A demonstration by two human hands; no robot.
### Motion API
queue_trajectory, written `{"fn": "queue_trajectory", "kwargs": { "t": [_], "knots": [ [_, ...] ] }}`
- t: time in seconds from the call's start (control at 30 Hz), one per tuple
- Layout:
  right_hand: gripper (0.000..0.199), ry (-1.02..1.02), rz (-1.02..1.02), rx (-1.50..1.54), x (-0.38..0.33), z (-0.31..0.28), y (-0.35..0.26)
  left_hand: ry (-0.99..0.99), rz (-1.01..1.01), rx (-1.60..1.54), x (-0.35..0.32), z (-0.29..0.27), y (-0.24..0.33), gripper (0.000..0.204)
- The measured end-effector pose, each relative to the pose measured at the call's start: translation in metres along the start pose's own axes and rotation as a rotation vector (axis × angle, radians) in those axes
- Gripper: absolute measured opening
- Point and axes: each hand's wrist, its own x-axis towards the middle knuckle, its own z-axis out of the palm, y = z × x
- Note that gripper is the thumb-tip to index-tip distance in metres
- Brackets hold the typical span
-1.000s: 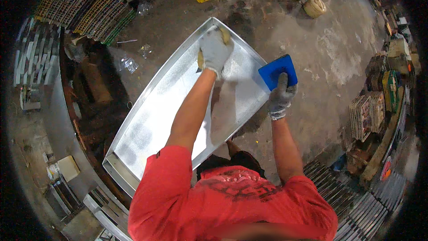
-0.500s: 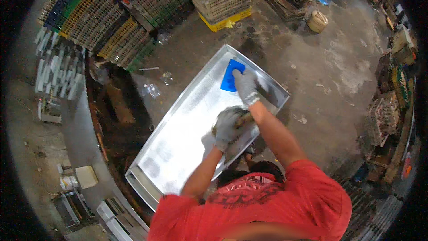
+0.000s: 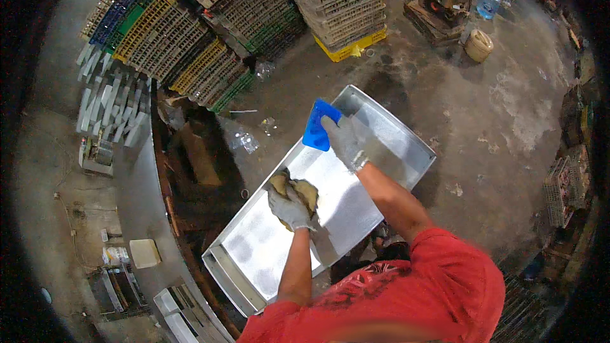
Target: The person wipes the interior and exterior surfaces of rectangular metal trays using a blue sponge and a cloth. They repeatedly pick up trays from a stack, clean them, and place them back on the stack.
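Note:
A long, shallow sheet-metal tray point(image 3: 246, 255) with raised sides lies slantwise in front of me. My gloved left hand point(image 3: 290, 208) is closed on a crumpled yellowish-brown cloth point(image 3: 307, 192) over the tray's middle, near its left long side. Gripped in my gloved right hand point(image 3: 344, 142) is a flat blue plastic piece point(image 3: 319, 126), held tilted at the far left rim. Its exact kind does not show. My right thumb and fingers lie on its near edge.
Stacked plastic crates point(image 3: 340, 9) stand beyond the tray, with more crates point(image 3: 171, 38) at the far left. Metal strips point(image 3: 111, 105) lie on the left. Clear plastic scraps point(image 3: 244, 140) are on the floor. A beige jug point(image 3: 478, 46) and a blue water bottle point(image 3: 488, 4) stand at the far right.
My left hand has moved left across the tray with the cloth. My right hand has brought the blue piece from inside the tray to its far left rim. The whole view has shifted.

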Motion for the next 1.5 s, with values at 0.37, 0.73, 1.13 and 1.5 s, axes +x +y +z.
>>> {"fn": "queue_trajectory", "kwargs": {
  "t": [0.37, 0.73, 1.13, 1.5],
  "knots": [
    [0.029, 0.255, -0.318, -0.306, -0.068, -0.215, 0.050, -0.068, 0.304, -0.466, 0.037, 0.127, 0.162, 0.025],
    [0.025, 0.637, -0.213, 0.007, -0.068, -0.208, 0.056, -0.516, 0.290, -0.385, -0.027, 0.163, 0.249, 0.051],
    [0.021, 0.742, -0.228, 0.331, -0.067, -0.206, 0.062, -0.554, 0.134, -0.730, 0.041, 0.143, 0.222, 0.028],
    [0.035, 0.719, -0.277, 0.259, -0.059, -0.214, 0.063, -0.665, 0.679, -0.226, -0.068, 0.158, 0.238, 0.032]
  ]
}}
